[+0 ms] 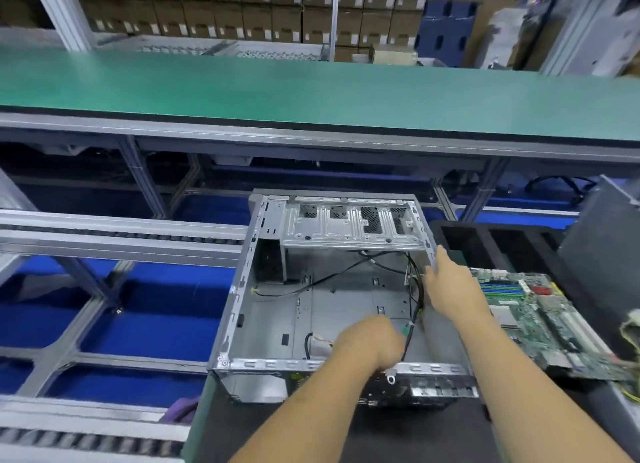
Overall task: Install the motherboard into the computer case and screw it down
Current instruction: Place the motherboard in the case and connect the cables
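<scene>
Left hand (372, 341) grips black wires (414, 310) inside the case (239, 289); right hand (450, 282), fingers straight, steadies its wall, making room for the motherboard (540, 320) nearby.

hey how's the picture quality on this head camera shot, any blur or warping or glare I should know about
Head view: wide-angle warping bows the green bench and frame rails; the cardboard boxes behind are soft; the left hand in the computer case looks slightly smeared; lighting is even, with mild sheen on the case's rim; the motherboard reads fairly sharp.
</scene>
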Demonstrator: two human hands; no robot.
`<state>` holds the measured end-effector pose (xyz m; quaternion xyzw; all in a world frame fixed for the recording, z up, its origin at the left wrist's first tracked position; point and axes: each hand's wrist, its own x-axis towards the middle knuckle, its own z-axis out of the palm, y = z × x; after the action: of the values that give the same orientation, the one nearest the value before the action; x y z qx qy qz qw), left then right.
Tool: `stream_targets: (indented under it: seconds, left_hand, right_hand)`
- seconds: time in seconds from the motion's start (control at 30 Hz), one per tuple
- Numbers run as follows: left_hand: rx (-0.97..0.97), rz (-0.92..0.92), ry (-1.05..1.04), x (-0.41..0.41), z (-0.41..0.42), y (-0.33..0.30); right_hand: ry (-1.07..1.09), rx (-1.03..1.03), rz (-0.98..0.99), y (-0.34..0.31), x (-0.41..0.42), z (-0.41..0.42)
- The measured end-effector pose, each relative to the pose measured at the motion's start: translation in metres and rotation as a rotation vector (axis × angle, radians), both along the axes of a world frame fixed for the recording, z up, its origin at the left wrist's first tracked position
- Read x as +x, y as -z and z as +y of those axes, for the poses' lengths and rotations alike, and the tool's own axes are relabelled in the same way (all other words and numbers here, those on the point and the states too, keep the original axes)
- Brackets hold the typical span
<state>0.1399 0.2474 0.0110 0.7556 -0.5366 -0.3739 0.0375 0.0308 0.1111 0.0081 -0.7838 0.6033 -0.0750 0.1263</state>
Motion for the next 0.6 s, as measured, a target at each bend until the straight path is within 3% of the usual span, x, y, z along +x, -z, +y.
stream_targets:
  seconds: [0.2,0.4,0.6]
  left_hand:
    - [-0.187,-0.022,-0.057,0.010,0.010,-0.003]
    - [-0.246,-0.148,0.119,0.012,0.009,-0.003]
    - [-0.434,-0.556,0.104,0.068,0.014,0.011]
  right_hand:
    - [-0.003,-0.041,0.021,0.003,-0.008,0.009]
    - [0.047,-0.050,-0.020,0.003,-0.011,0.014]
    - [0.113,-0.053,0.007,0.004,-0.020,0.028]
